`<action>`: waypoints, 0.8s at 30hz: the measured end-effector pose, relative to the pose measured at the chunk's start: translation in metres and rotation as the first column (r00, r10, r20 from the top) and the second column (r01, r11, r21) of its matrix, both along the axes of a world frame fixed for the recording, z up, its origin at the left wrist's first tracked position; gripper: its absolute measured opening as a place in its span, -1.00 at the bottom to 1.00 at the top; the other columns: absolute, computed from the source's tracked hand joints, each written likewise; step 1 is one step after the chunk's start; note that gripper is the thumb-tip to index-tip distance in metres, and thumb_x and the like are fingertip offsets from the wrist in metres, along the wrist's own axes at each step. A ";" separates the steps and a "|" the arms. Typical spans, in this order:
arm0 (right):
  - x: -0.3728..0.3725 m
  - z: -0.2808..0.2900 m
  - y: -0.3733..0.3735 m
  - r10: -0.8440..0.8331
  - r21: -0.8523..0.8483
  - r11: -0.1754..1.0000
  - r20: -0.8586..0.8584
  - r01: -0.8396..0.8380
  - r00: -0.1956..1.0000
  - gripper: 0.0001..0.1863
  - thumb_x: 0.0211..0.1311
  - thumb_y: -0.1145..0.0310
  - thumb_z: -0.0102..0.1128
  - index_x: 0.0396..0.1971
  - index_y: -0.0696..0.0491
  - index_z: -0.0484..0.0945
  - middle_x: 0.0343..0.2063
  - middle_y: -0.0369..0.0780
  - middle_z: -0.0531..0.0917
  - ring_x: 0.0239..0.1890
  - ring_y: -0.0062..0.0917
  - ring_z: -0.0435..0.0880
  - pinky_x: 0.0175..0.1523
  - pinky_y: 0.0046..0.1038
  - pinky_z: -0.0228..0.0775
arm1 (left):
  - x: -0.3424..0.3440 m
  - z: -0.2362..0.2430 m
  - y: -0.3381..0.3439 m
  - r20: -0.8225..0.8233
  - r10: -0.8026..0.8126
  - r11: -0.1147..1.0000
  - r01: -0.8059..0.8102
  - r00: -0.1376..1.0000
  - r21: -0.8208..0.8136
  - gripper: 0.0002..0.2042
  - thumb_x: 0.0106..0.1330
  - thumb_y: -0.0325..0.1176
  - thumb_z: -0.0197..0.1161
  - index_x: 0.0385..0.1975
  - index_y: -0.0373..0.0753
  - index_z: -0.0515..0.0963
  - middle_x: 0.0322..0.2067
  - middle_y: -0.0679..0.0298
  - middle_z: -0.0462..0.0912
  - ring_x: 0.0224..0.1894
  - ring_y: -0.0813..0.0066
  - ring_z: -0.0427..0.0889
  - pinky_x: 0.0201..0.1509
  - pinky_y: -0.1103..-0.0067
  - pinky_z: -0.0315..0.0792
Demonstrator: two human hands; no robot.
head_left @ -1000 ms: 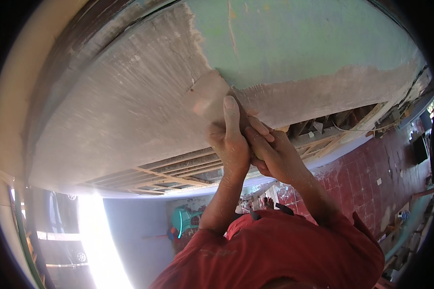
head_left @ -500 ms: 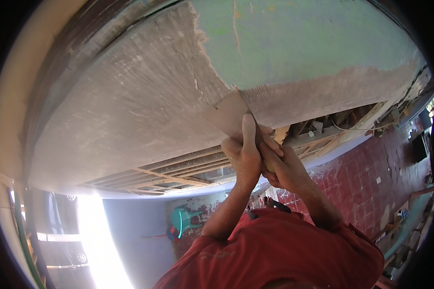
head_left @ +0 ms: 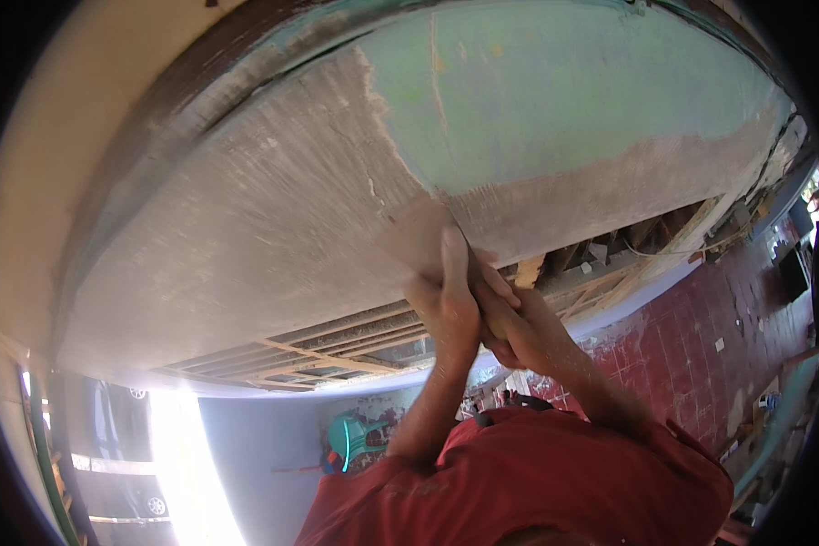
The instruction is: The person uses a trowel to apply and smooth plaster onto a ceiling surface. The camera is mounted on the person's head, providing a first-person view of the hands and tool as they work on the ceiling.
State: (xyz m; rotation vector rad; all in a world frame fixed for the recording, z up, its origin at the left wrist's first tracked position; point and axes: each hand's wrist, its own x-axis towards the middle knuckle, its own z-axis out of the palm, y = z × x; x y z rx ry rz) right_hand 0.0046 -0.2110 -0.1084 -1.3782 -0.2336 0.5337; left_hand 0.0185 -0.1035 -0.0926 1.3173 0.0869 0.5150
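Note:
A flat, wide-bladed scraper point(head_left: 420, 229) lies against the surface overhead, its corner at the ragged edge of the green paint point(head_left: 555, 100). My right hand point(head_left: 530, 326) is wrapped round its handle, which is mostly hidden by the fingers. Pressed along the blade is the thumb of my left hand point(head_left: 450, 305); its other fingers are partly hidden behind the tool. Both hands are close together and slightly blurred. To the left of the paint edge, the bare grey-brown plaster point(head_left: 218, 227) carries many scrape streaks, and a bare strip runs below the green area too.
Beyond the plaster edge is an opening with wooden slats point(head_left: 337, 337). Below lie a red tiled floor point(head_left: 673, 346) and a turquoise plastic chair point(head_left: 353, 439). Bright light comes through a doorway point(head_left: 187, 464) at lower left, with parked cars point(head_left: 118, 455) beside it. Boards and clutter point(head_left: 773, 428) stand at right.
The view has tilted, so the painted surface sits lower in the picture. My hands and the scraper appear slightly lower and farther left, with the blade still by the same paint edge.

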 end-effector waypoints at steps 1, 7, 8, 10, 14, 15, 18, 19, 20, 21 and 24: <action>0.001 0.006 0.003 0.013 0.014 1.000 0.053 -0.013 0.999 -0.55 0.48 0.08 -0.06 0.00 0.21 0.48 -0.69 -0.39 0.41 -0.70 -0.75 0.33 -0.65 -0.59 0.11 | 0.002 0.011 0.003 0.013 -0.056 0.995 0.057 0.998 -0.083 -0.56 0.46 -0.16 0.10 -0.58 -0.41 0.51 -0.74 0.15 0.52 -0.76 0.36 0.50 -0.63 0.54 0.38; 0.004 0.008 0.006 0.021 0.073 0.997 0.057 -0.025 0.998 -0.58 0.50 0.07 -0.08 -0.06 0.17 0.50 -0.72 -0.40 0.38 -0.71 -0.77 0.31 -0.66 -0.61 0.05 | 0.004 0.004 0.007 0.036 -0.154 0.973 0.158 0.987 -0.168 -0.55 0.49 -0.18 0.08 -0.56 -0.44 0.52 -0.78 0.12 0.51 -0.76 0.40 0.51 -0.62 0.56 0.40; 0.005 0.003 0.007 0.031 0.075 0.997 0.045 -0.034 0.998 -0.57 0.50 0.07 -0.08 -0.09 0.17 0.51 -0.73 -0.40 0.38 -0.72 -0.76 0.31 -0.67 -0.60 0.05 | 0.004 -0.005 0.009 0.022 -0.096 0.989 0.098 0.995 -0.110 -0.57 0.48 -0.19 0.08 -0.55 -0.45 0.51 -0.77 0.13 0.50 -0.77 0.38 0.50 -0.63 0.54 0.41; -0.004 -0.019 0.002 0.083 0.144 0.988 -0.144 -0.062 0.986 -0.56 0.50 0.06 -0.10 -0.11 0.19 0.51 -0.74 -0.37 0.39 -0.71 -0.73 0.33 -0.66 -0.56 0.09 | -0.003 -0.028 0.006 -0.028 -0.009 1.000 0.010 1.000 0.005 -0.60 0.46 -0.20 0.10 -0.52 -0.46 0.50 -0.76 0.13 0.49 -0.78 0.35 0.47 -0.65 0.50 0.42; 0.009 -0.014 0.022 -0.057 0.117 0.993 0.275 0.025 0.960 -0.58 0.50 0.06 -0.09 -0.15 0.15 0.53 -0.71 -0.36 0.41 -0.71 -0.75 0.32 -0.67 -0.56 0.08 | 0.001 0.015 0.013 -0.016 -0.055 0.997 0.054 0.998 -0.064 -0.57 0.45 -0.17 0.12 -0.51 -0.48 0.49 -0.78 0.13 0.47 -0.80 0.39 0.43 -0.65 0.51 0.42; 0.015 -0.025 0.033 -0.196 0.173 0.977 0.507 0.124 0.839 -0.62 0.49 0.06 -0.06 -0.21 0.11 0.53 -0.73 -0.40 0.37 -0.73 -0.78 0.26 -0.69 -0.59 0.02 | 0.001 0.020 0.007 0.004 -0.050 0.996 0.051 0.999 -0.071 -0.56 0.45 -0.16 0.12 -0.52 -0.48 0.49 -0.78 0.13 0.46 -0.81 0.39 0.43 -0.66 0.51 0.41; 0.011 -0.024 0.026 -0.126 0.144 0.986 0.272 0.089 0.954 -0.66 0.48 0.08 -0.01 -0.24 0.06 0.55 -0.73 -0.42 0.36 -0.75 -0.81 0.22 -0.70 -0.59 -0.02 | 0.003 0.020 0.001 -0.029 0.026 0.995 -0.029 0.999 -0.097 -0.53 0.44 -0.11 0.12 -0.52 -0.48 0.47 -0.82 0.14 0.41 -0.83 0.37 0.42 -0.70 0.52 0.40; 0.005 -0.019 0.020 -0.019 0.120 0.993 0.020 0.016 1.000 -0.67 0.47 0.09 -0.01 -0.23 0.06 0.56 -0.73 -0.42 0.37 -0.75 -0.80 0.24 -0.69 -0.58 -0.01 | 0.000 0.012 0.002 -0.035 0.025 0.998 -0.026 0.999 -0.054 -0.53 0.44 -0.11 0.12 -0.52 -0.48 0.47 -0.82 0.15 0.40 -0.83 0.36 0.42 -0.70 0.52 0.40; 0.000 -0.018 0.018 -0.021 0.144 0.989 -0.014 0.023 1.000 -0.65 0.47 0.07 -0.01 -0.25 0.06 0.56 -0.74 -0.42 0.36 -0.75 -0.79 0.24 -0.69 -0.57 0.00 | -0.003 -0.004 0.005 -0.041 0.023 1.000 -0.023 0.999 -0.011 -0.53 0.44 -0.10 0.12 -0.51 -0.48 0.47 -0.83 0.15 0.39 -0.83 0.36 0.41 -0.71 0.51 0.39; -0.006 -0.019 0.015 -0.026 0.167 0.985 -0.046 0.033 0.999 -0.64 0.47 0.06 -0.01 -0.26 0.07 0.56 -0.75 -0.42 0.36 -0.75 -0.78 0.24 -0.68 -0.57 0.01 | -0.003 -0.017 0.005 -0.046 0.018 0.999 -0.016 0.999 0.031 -0.53 0.44 -0.10 0.12 -0.51 -0.48 0.47 -0.84 0.16 0.38 -0.84 0.36 0.41 -0.72 0.51 0.39; -0.001 -0.008 0.013 -0.016 0.149 0.989 0.028 0.012 0.999 -0.57 0.46 -0.02 -0.02 -0.31 0.08 0.56 -0.77 -0.42 0.36 -0.76 -0.76 0.26 -0.68 -0.55 0.05 | 0.006 -0.008 0.012 -0.061 0.054 0.998 -0.052 0.997 0.024 -0.53 0.45 -0.08 0.12 -0.42 -0.50 0.48 -0.84 0.18 0.37 -0.83 0.36 0.41 -0.73 0.50 0.35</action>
